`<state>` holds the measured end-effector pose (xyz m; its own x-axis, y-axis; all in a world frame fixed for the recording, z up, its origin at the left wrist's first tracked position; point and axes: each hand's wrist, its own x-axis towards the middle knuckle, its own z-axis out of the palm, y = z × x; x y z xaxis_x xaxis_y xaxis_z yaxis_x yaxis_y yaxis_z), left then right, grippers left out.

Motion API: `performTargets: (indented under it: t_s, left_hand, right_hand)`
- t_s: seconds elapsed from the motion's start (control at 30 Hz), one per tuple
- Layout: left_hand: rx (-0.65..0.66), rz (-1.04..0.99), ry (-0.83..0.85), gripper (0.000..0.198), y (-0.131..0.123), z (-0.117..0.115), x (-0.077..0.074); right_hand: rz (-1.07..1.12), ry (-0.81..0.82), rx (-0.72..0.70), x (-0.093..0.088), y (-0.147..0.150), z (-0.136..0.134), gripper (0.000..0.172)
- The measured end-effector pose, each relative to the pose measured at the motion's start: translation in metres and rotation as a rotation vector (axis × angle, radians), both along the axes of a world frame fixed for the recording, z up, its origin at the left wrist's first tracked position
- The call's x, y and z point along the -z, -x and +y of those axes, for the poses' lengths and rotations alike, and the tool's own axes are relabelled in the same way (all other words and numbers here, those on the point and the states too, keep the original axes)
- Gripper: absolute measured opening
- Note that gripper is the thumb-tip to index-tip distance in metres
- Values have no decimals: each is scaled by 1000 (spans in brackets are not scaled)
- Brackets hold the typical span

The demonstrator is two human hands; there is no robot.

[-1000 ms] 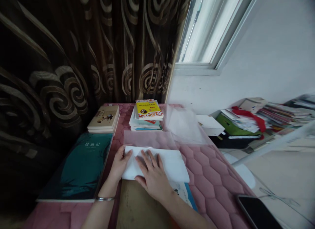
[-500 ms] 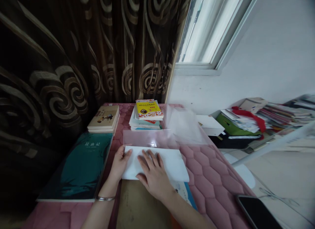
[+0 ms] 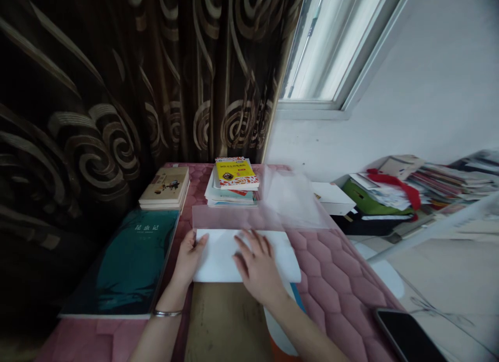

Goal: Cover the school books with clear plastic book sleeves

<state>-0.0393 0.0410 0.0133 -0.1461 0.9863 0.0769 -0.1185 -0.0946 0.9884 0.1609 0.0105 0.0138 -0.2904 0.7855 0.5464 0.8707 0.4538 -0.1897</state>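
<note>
Resting both hands on a white sheet point(image 3: 222, 258) here. It lies flat on a pink quilted mat point(image 3: 343, 294), and I can't tell whether it's paper or thin card. The right hand point(image 3: 259, 271) is open, with spread fingers on the sheet's right half and no visible pinch. The left hand point(image 3: 189, 260) sits at the sheet's left edge. Its fingers are partly out of sight, so I can't tell if it has hold of anything.

A clear plastic sleeve point(image 3: 234, 217) butts up against the sheet's far edge, and its loose end point(image 3: 292, 196) runs up beside a book pile point(image 3: 230, 193). The pile has a yellow book point(image 3: 236, 174) on top. Just below the sheet is a brown board point(image 3: 226, 323), and it may run underneath, hard to say. Something blue and white point(image 3: 297, 297) pokes out by the right wrist, mostly hidden. A teal book point(image 3: 125, 263) lies left of the left hand, with a smaller stack of books point(image 3: 163, 188) beyond it. A black phone point(image 3: 405, 336) is cut off at the bottom right corner, and a dark swirly curtain point(image 3: 117, 66) hangs along the left.
</note>
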Motion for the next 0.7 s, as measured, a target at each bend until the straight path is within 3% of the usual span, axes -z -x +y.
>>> performTargets:
  t_s: [0.13, 0.2, 0.3, 0.4, 0.5, 0.6, 0.7]
  left_hand:
    - [-34, -10, -6, 43, 1, 2, 1]
    - [-35, -16, 3, 45, 1, 2, 1]
    - [-47, -15, -2, 47, 0, 2, 1]
    - [-49, -28, 23, 50, 1, 2, 1]
    - [-32, -43, 49, 51, 1, 1, 0]
    - [-25, -46, 46, 48, 0, 0, -2]
    - [-16, -64, 52, 49, 0, -1, -3]
  right_hand:
    - [242, 42, 390, -5, -41, 20, 46]
    - [434, 191, 466, -1, -62, 33, 58]
    - [842, 464, 374, 8, -85, 48, 62]
    - [1126, 585, 243, 13, -93, 55, 46]
    - [1236, 666, 137, 12, -92, 54, 31]
    - [1331, 716, 72, 10, -90, 50, 32]
    - [1403, 704, 97, 11, -90, 49, 34]
